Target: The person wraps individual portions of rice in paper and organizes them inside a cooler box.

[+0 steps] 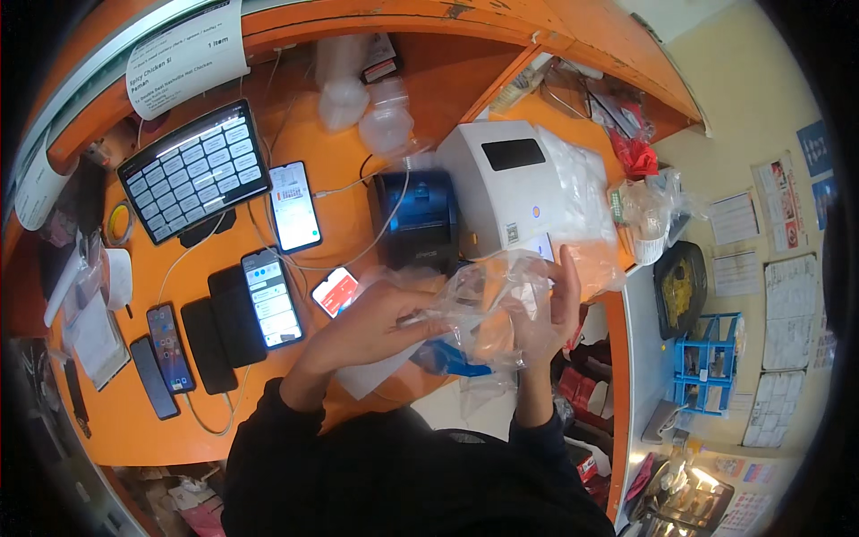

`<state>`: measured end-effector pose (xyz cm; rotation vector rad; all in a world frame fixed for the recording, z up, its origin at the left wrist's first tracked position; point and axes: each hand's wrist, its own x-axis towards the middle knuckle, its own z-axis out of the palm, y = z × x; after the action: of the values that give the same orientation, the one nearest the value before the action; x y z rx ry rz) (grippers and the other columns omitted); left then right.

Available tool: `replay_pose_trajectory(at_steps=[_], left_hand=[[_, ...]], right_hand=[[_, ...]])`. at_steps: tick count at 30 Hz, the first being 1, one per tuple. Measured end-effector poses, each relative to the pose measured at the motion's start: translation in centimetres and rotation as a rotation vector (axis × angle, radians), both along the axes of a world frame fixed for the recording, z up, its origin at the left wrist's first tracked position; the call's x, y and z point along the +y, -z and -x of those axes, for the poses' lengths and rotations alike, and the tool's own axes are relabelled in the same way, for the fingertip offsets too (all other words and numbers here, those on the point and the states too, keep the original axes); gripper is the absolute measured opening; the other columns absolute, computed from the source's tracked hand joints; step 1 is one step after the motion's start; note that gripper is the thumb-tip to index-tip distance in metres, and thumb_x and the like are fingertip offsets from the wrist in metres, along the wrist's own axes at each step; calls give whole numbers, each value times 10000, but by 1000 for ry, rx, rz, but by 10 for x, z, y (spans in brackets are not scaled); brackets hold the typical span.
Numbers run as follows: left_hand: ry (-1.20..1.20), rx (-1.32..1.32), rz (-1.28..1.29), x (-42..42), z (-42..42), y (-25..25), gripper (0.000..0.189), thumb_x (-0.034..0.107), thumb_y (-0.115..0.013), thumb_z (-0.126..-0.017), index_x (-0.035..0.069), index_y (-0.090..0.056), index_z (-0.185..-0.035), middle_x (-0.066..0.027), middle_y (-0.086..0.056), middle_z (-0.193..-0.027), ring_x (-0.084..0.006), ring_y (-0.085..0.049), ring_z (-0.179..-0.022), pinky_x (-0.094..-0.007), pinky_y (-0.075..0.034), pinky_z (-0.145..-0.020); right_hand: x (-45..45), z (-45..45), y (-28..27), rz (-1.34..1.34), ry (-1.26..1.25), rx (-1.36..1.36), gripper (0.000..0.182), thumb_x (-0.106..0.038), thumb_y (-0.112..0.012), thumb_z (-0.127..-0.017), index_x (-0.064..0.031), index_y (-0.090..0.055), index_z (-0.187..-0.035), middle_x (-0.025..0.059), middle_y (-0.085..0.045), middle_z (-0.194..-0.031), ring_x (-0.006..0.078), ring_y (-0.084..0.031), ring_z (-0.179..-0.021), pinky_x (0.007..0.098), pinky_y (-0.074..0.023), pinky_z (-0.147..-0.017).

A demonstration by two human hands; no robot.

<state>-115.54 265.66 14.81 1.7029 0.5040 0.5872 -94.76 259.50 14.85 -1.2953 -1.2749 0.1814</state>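
Note:
Both my hands are at a clear plastic bag above the front edge of the orange counter. My left hand pinches the bag's side between thumb and fingers. My right hand has the film wrapped over its palm and fingers, with one finger raised; its full grip is hidden. A blue object, too unclear to name, shows below the bag. Beside it a white sheet of paper lies near my left wrist. A small lit phone rests just beyond my left hand.
A black receipt printer and a white printer stand behind the bag. Several phones, a tablet and loose cables occupy the left side. Plastic cups stand at the back. A blue wire rack is at the right.

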Motion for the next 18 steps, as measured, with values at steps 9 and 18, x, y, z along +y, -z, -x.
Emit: replay_pose_trajectory(at_steps=[9, 18], left_hand=[[-12, -7, 15, -5, 6, 14, 283, 266, -565, -881, 28, -651, -1006, -116, -637, -774, -204, -611, -657, -294, -467, -604], [-210, 57, -55, -5, 16, 12, 259, 250, -532, -897, 61, -639, -1036, -90, -629, -816, -205, -592, -752, -304, -452, -701]], right_hand=[[-15, 3, 9, 496, -303, -79, 773, -104, -712, -713, -1, -282, -1347, 128, -559, -1092, 210, -549, -1015, 336, -403, -931], [-28, 13, -25, 544, -201, 550, 836, -53, -679, -706, -36, -223, -1406, 106, -473, -1249, 199, -503, -1099, 307, -407, -932]])
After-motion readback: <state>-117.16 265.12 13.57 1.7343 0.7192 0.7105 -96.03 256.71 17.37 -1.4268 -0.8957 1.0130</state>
